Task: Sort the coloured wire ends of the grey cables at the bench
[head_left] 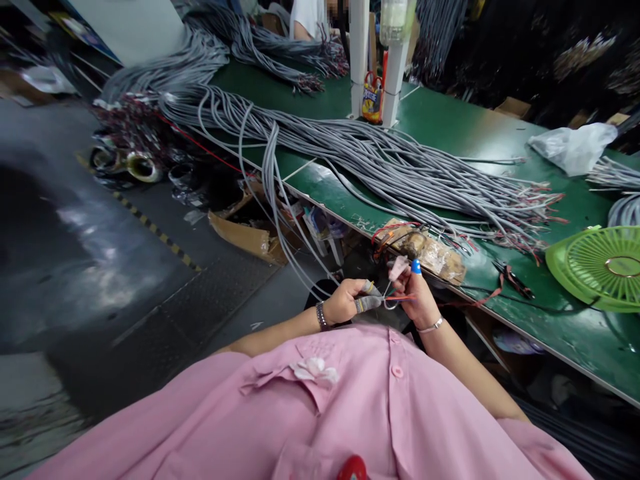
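Just above my lap, my left hand [346, 300], with grey coverings on some fingertips, pinches the end of a grey cable [293, 248] that hangs over the table edge. Thin red and white wires [399, 298] fan out from that end towards my right hand [417, 298]. The fingers of my right hand are closed on these wires; one fingertip wears a blue cap and others have pinkish coverings. Behind my hands, a long bundle of grey cables [350, 150] lies across the green table [440, 113], its stripped red and white ends at the right.
A taped brown block [425, 253] sits at the table's near edge. Pliers [517, 281] and a green fan [613, 265] are to the right, a plastic bag [573, 147] farther back. An open cardboard box [245, 233] stands below the table. Across it, a person [307, 20] is partly visible.
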Action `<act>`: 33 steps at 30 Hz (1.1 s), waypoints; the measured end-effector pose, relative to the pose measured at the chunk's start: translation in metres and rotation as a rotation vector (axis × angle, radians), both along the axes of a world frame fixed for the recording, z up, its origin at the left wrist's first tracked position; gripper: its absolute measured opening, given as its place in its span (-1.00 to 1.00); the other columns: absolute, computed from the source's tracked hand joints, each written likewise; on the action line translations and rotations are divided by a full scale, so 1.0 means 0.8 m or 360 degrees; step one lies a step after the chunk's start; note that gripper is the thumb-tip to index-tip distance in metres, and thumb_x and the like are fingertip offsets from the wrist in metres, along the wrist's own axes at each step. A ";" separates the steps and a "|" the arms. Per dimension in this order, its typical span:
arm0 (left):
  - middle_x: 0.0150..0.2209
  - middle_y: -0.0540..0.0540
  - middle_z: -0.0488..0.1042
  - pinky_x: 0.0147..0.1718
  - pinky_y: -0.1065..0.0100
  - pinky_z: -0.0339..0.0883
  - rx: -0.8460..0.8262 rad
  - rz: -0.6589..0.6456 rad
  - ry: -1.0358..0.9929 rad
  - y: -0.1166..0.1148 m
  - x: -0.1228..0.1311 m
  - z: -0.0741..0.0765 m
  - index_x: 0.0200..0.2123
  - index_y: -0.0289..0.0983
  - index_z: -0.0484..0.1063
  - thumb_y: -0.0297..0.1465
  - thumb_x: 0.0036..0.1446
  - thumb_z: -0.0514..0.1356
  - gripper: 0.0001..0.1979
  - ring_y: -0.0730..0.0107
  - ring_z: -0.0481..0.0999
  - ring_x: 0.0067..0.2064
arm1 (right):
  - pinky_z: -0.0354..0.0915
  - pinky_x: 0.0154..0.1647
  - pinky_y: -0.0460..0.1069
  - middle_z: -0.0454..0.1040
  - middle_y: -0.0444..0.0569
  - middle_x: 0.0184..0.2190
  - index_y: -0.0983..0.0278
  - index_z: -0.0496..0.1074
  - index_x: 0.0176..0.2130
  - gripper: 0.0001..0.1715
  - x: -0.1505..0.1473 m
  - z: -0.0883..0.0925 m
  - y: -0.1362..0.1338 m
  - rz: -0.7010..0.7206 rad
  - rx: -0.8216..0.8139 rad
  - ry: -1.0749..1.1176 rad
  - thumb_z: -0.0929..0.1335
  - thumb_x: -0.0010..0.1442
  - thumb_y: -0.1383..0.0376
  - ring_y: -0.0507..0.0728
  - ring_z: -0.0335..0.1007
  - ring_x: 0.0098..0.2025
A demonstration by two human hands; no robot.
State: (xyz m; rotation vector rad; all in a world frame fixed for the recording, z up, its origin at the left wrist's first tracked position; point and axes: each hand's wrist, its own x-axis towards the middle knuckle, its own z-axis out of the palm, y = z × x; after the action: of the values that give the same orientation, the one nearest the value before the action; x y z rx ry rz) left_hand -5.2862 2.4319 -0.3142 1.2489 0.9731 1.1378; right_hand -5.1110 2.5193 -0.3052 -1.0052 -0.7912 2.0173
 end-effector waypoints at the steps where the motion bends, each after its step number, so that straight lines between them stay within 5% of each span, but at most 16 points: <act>1: -0.42 -0.13 0.52 -0.40 0.46 0.35 0.0013 -0.0049 0.0007 -0.003 -0.003 0.002 -0.33 -0.40 0.55 -0.15 0.00 0.37 -0.62 0.45 0.46 -0.41 | -0.23 -0.71 -0.15 0.27 -0.20 -0.53 0.24 0.34 -0.39 -0.44 0.003 -0.002 -0.001 0.0038 -0.0002 0.0014 0.40 0.04 -0.19 -0.10 -0.14 -0.64; 5: -0.37 -0.20 0.56 -0.31 0.39 0.40 0.0063 -0.0410 -0.0012 -0.020 -0.008 0.004 -0.36 -0.38 0.56 -0.17 0.02 0.36 -0.66 0.35 0.53 -0.33 | -0.32 -0.69 -0.14 0.22 -0.20 -0.61 0.26 0.40 -0.37 -0.47 0.022 -0.014 -0.009 0.0174 0.0063 -0.0057 0.35 0.11 -0.17 -0.09 -0.26 -0.65; 8: -0.45 -0.13 0.51 -0.41 0.45 0.35 -0.0079 -0.0099 -0.0174 -0.027 -0.007 0.001 -0.33 -0.38 0.51 -0.16 0.08 0.32 -0.66 0.46 0.47 -0.43 | -0.28 -0.68 -0.13 0.05 -0.28 -0.71 0.27 0.46 -0.33 -0.59 0.036 -0.015 -0.018 0.0262 0.0151 -0.0131 0.38 0.14 -0.03 -0.08 -0.30 -0.65; 10: -0.53 -0.02 0.42 -0.54 0.53 0.24 -0.0222 0.0260 -0.0306 -0.027 -0.006 0.000 -0.29 -0.38 0.47 -0.14 0.09 0.31 -0.63 0.58 0.35 -0.54 | -0.22 -0.67 -0.14 0.21 -0.23 -0.65 0.26 0.49 -0.21 -0.66 0.042 -0.008 -0.026 0.0359 0.0215 -0.0116 0.44 0.07 0.09 -0.09 -0.26 -0.64; 12: -0.56 0.03 0.38 -0.57 0.55 0.20 -0.0286 0.0414 -0.0389 -0.025 -0.004 0.002 -0.26 -0.37 0.44 -0.13 0.07 0.32 -0.61 0.61 0.30 -0.57 | -0.11 -0.65 -0.14 0.46 -0.09 -0.40 0.22 0.48 -0.07 -0.51 0.042 0.004 -0.035 0.0503 0.0301 -0.0091 0.49 -0.01 0.13 -0.10 -0.13 -0.62; 15: -0.48 -0.02 0.46 -0.51 0.52 0.28 -0.0269 0.0375 -0.0405 -0.025 0.003 0.008 -0.26 -0.37 0.43 -0.14 0.03 0.35 -0.60 0.57 0.37 -0.50 | 0.15 -0.52 -0.10 0.49 0.02 -0.09 0.19 0.46 0.01 -0.38 0.032 0.022 -0.051 0.0665 0.0525 -0.0170 0.52 -0.04 0.09 -0.04 0.16 -0.49; 21: -0.46 -0.02 0.46 -0.43 0.48 0.35 -0.0201 0.0288 -0.0334 -0.034 0.014 0.006 -0.31 -0.37 0.42 -0.17 -0.05 0.42 -0.59 0.55 0.41 -0.46 | 0.31 -0.27 0.01 0.53 -0.02 -0.36 0.22 0.57 -0.28 -0.79 0.013 0.035 -0.066 0.0452 0.0966 -0.0757 0.46 0.11 0.14 0.12 0.37 -0.34; 24: -0.43 -0.05 0.49 -0.40 0.45 0.39 -0.0260 0.0006 -0.0361 -0.028 0.002 0.006 -0.29 -0.35 0.39 -0.15 -0.03 0.40 -0.58 0.50 0.47 -0.44 | 0.30 -0.24 0.03 0.53 -0.01 -0.36 0.20 0.58 -0.31 -0.86 0.015 0.044 -0.065 0.0492 0.1216 -0.0797 0.44 0.15 0.20 0.14 0.39 -0.32; 28: -0.45 -0.18 0.56 -0.43 0.39 0.43 -0.0473 -0.0858 -0.0332 -0.010 -0.022 0.020 -0.32 -0.36 0.47 -0.04 0.10 0.26 -0.57 0.39 0.54 -0.46 | 0.24 -0.34 0.00 0.47 -0.06 -0.45 0.16 0.55 -0.37 -0.94 0.023 0.060 -0.067 0.0607 0.1585 -0.0886 0.42 0.15 0.29 0.11 0.31 -0.41; 33: -0.59 -0.16 0.52 -0.63 0.44 0.30 -0.0598 -0.1156 -0.0346 0.010 -0.029 0.035 -0.43 -0.35 0.51 0.01 0.07 0.26 -0.52 0.42 0.44 -0.63 | 0.18 -0.38 0.00 0.42 -0.05 -0.47 0.17 0.51 -0.37 -0.92 0.032 0.076 -0.065 0.0661 0.1879 -0.0962 0.39 0.19 0.29 0.10 0.27 -0.43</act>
State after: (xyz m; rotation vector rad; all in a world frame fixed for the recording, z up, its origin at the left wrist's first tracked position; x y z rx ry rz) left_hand -5.3095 2.4402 -0.2864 1.0121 0.4652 0.4745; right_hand -5.0850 2.4674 -0.2441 -0.7056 -2.2789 1.0762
